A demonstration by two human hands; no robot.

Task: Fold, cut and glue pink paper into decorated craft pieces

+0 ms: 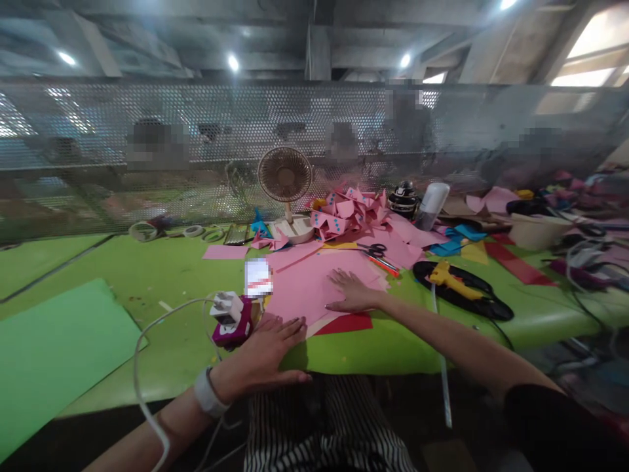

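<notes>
Pink paper (304,282) lies flat in front of me on the green table. My right hand (354,293) rests on it, palm down with the fingers spread. At the paper's lower left corner lies my left hand (275,347), its fingers stretched out and the thumb along the table edge. A piece of red paper (348,323) sticks out from under the pink paper, near my right hand. Beside my left hand stands a purple power strip (230,335) with a white plug adapter (226,308) in it. Scissors (376,250) lie beyond my right hand.
A small fan (285,176) and a heap of folded pink paper shapes (348,213) stand at the back. On the right a yellow glue gun (455,282) lies on a black holder (494,308). Light green sheets (69,354) cover the left. A white cable (142,387) crosses my left forearm.
</notes>
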